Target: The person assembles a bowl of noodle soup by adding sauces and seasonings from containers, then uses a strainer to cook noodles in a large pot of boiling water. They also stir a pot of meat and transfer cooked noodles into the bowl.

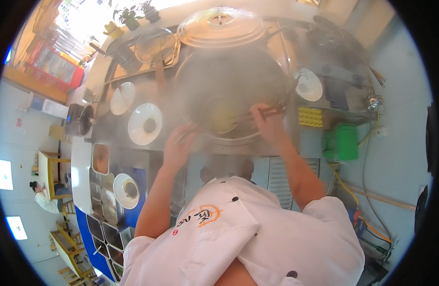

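Steam drifts over a large round pot (230,77) in front of me and blurs its inside. My left hand (180,143) is closed around the handle of a round mesh strainer (204,111) at the pot's near left rim. Pale yellow noodles (221,118) lie in the strainer, inside the pot. Above the near right rim, my right hand (266,121) grips long chopsticks (246,116), whose tips reach left to the noodles. The strainer's handle is mostly hidden by my fingers and the steam.
A large lid (221,26) stands behind the pot. White bowls (145,124) sit left, another bowl (309,85) right. Further left are a bowl with dark contents (126,191) and metal ingredient containers (101,157). A green bin (342,142) stands right. A seated person (46,198) is far left.
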`<state>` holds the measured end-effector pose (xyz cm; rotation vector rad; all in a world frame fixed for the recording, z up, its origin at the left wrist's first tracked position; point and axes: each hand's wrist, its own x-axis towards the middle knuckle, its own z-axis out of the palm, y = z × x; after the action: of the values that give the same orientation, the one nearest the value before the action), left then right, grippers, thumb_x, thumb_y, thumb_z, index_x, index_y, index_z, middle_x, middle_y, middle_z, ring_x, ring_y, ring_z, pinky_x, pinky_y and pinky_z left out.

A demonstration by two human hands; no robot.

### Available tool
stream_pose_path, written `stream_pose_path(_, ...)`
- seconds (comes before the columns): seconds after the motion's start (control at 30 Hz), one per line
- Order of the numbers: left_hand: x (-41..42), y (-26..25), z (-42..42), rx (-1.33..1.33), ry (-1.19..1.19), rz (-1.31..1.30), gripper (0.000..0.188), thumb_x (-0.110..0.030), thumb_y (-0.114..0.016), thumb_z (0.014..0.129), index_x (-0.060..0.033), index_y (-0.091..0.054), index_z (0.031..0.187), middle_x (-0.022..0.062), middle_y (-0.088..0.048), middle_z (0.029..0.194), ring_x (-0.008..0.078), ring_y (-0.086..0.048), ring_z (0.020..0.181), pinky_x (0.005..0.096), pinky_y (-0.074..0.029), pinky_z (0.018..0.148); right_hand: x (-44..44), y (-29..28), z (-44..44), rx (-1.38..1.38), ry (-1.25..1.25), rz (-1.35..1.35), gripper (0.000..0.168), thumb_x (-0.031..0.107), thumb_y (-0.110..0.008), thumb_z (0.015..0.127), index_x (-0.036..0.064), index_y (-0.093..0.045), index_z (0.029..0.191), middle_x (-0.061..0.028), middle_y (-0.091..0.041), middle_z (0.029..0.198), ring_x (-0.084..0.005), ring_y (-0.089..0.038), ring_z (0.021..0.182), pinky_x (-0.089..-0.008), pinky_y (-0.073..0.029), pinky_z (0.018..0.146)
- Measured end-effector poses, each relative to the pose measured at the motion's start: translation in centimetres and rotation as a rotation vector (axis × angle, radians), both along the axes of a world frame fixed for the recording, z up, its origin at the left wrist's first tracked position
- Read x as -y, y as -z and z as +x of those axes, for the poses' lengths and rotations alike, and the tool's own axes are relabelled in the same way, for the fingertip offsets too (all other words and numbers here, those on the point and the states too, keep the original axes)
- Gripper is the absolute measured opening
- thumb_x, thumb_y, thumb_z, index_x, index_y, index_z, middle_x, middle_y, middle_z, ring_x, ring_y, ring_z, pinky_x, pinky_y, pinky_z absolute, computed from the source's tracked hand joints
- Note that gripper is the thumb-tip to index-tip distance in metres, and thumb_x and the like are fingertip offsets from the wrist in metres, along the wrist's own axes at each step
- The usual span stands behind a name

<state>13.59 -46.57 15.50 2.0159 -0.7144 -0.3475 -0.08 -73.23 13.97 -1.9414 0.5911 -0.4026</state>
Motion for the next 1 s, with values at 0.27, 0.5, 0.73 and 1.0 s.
stream_pose_path(0.27,0.0,1.0,0.1,-0.071,-0.058,-0.098,0.021,-0.009,-0.064,0.091,-0.0028,-0.064,0.111,0.0092,-0.067,0.108,0.0176,-0.064,0.100,0.0296,-0.051,0.085,-1.4,3.0,-3.2,0.259,-0.046,-0.021,0.018,0.016,-0.061,0.094,-0.001,-0.064,0.100,-0.0090,-0.066,0.084,-0.0175,-0.065,0.079,-0.0303,-0.053,0.072)
stream_pose_path(0.5,0.5,1.2,1.7,0.181,-0.081,0.017,0.023,-0.019,-0.064,0.091,-0.0028,-0.063,0.108,0.0129,-0.067,0.103,0.0269,-0.064,0.097,0.0347,-0.049,0.086,1.3,0.1,-6.8,0.370,0.326,0.342,0.022,0.021,-0.056,0.098,0.000,-0.064,0.101,-0.0090,-0.067,0.086,-0.0145,-0.065,0.069,-0.0274,-0.055,0.063)
stream_pose_path(0.73,2.7,0.4,1.5,0.184,-0.142,0.052,0.023,-0.023,-0.061,0.092,-0.0054,-0.062,0.106,0.0151,-0.066,0.099,0.0329,-0.063,0.095,0.0391,-0.047,0.083,4.0,1.6,-11.6,0.483,0.552,0.509,0.023,0.021,-0.053,0.099,0.001,-0.063,0.100,-0.0106,-0.067,0.084,-0.0167,-0.065,0.065,-0.0293,-0.057,0.057)
stream_pose_path(1.0,3.9,1.6,1.5,0.066,-0.192,-0.079,0.022,-0.020,-0.063,0.092,-0.0046,-0.062,0.107,0.0122,-0.066,0.093,0.0241,-0.065,0.090,0.0363,-0.050,0.079,6.5,2.9,-14.6,0.395,0.556,0.553,0.023,0.022,-0.053,0.099,0.001,-0.063,0.098,-0.0092,-0.066,0.081,-0.0153,-0.065,0.063,-0.0285,-0.057,0.055)
